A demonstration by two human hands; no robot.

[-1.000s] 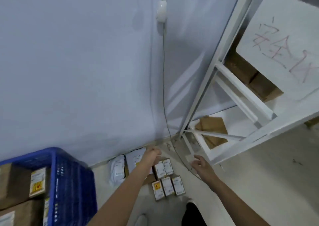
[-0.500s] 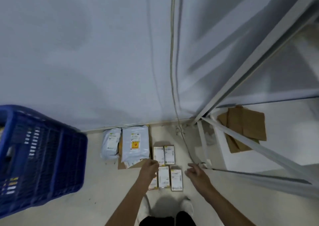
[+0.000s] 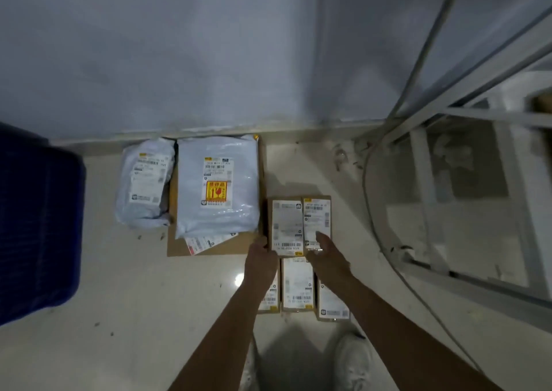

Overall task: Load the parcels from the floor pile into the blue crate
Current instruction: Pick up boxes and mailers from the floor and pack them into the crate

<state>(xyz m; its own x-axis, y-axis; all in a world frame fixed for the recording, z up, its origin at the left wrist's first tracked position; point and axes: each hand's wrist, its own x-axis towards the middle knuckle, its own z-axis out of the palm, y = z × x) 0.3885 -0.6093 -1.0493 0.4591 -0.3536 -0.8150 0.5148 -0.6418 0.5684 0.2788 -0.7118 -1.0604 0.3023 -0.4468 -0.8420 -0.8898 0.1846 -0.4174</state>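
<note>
The parcel pile lies on the pale floor by the wall. Two small labelled boxes stand side by side, the left one [image 3: 285, 223] and the right one [image 3: 317, 211], with three more [image 3: 297, 283] in a row nearer me. My left hand [image 3: 260, 259] grips the near-left corner of the left box, thumb along its side. My right hand [image 3: 325, 250] rests straight fingers on top of the right box. A large grey poly bag [image 3: 216, 181] lies on a flat cardboard parcel [image 3: 215, 247], with a smaller grey bag [image 3: 143, 181] beside it. The blue crate [image 3: 41, 226] stands at the far left.
A white metal rack [image 3: 424, 181] fills the right side, and a grey cable [image 3: 369, 211] curves down the wall and across the floor beside the boxes. My shoes [image 3: 352, 360] stand just behind the near row. Bare floor separates the pile from the crate.
My view has dropped and closed in on the pile. Both hands moved forward from the near row onto the two far small boxes.
</note>
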